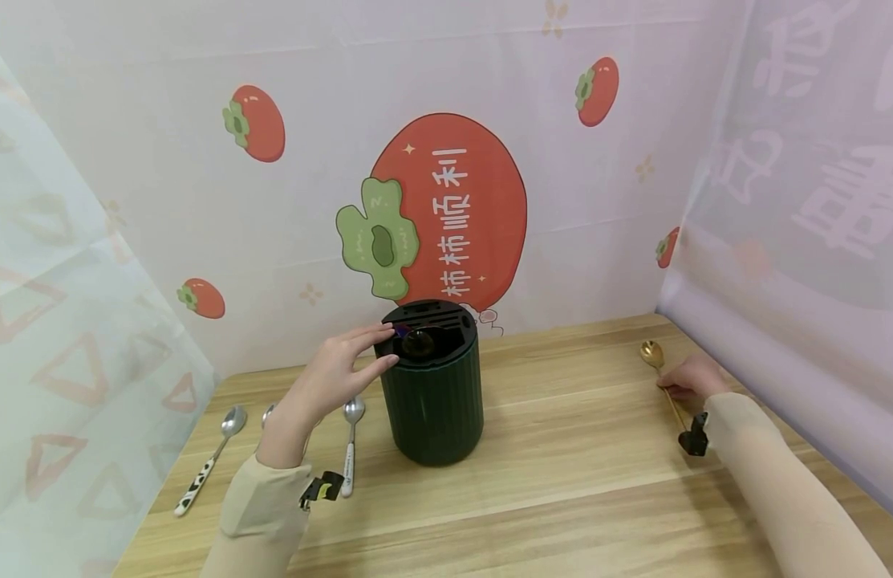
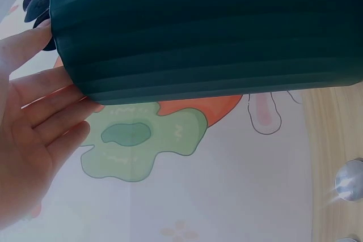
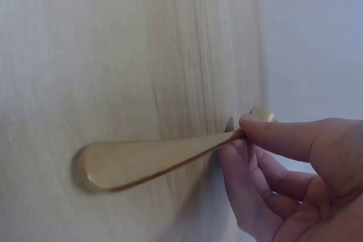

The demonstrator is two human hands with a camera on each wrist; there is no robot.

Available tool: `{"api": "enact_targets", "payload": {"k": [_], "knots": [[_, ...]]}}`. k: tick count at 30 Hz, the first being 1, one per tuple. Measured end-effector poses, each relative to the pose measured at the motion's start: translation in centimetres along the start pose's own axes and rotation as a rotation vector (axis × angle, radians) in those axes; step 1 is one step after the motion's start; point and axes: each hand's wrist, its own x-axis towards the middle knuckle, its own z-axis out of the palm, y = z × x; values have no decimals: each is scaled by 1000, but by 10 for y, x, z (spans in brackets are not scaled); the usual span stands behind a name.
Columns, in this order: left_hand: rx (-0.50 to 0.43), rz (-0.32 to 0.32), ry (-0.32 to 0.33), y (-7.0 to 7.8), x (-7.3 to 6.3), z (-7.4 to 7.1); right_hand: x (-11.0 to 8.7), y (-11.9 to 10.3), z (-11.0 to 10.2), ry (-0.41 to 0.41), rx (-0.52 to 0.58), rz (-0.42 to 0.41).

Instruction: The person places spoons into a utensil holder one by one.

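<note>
A dark green ribbed holder with a black slotted top stands on the table, and dark glossy rounded ends stick out of its opening. My left hand rests its fingertips on the holder's rim from the left, the fingers nearly straight. Far to the right, my right hand pinches a gold spoon around the middle of its handle, between thumb and fingers. In the right wrist view the broad end of the handle lies close to the table surface, and the bowl is mostly hidden behind the thumb.
Left of the holder lie a spoon with a black-and-white patterned handle and another with a pale handle. My left wrist partly hides a third silver spoon. A printed cloth wall rises behind the wooden table.
</note>
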Motion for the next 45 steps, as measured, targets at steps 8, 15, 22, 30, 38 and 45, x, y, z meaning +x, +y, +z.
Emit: {"api": "enact_targets", "payload": {"k": [8, 15, 22, 30, 38, 45], "knots": [[0, 4, 7, 1, 0, 0, -4, -4, 2, 5, -19, 9], [-3, 1, 3, 1, 0, 0, -9, -8, 3, 14, -118, -54], [-8, -4, 1, 1, 0, -1, -17, -16, 3, 37, -197, -140], [-13, 1, 5, 2, 0, -1, -20, -24, 3, 31, -167, -142], [-8, -5, -1, 2, 0, -1, -24, -36, 2, 21, -161, -129], [-11, 7, 15, 2, -1, 0, -26, -44, 5, 20, -106, -153]]}}
